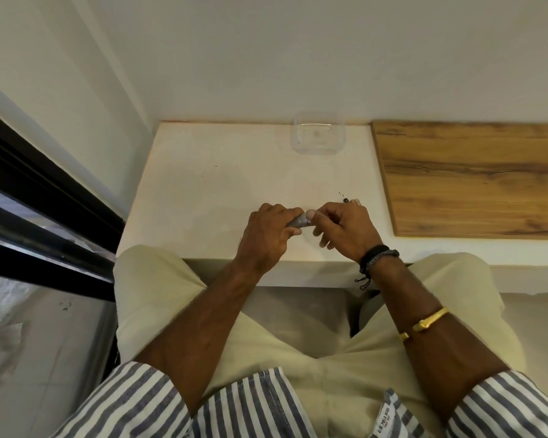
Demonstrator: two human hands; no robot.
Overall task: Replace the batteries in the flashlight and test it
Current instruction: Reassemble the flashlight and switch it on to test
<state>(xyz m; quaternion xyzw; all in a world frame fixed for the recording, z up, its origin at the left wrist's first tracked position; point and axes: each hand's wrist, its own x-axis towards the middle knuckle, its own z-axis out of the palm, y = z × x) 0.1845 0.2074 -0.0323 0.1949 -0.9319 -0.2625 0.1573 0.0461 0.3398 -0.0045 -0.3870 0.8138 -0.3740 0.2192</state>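
Note:
A small grey flashlight (pixel 299 221) lies sideways in my left hand (pixel 268 232), which is wrapped around its body just above the white table (pixel 209 184). My right hand (pixel 342 227) meets it at the right end, thumb and forefinger pinched on that end. Most of the flashlight is hidden by my fingers. Small objects (pixel 351 201), one dark and one pale, lie on the table just behind my right hand; what they are I cannot tell.
A clear plastic container (pixel 317 133) stands at the table's back edge by the wall. A wooden board (pixel 475 178) covers the right side. A dark window frame (pixel 45 197) runs along the left. My knees sit under the table's front edge.

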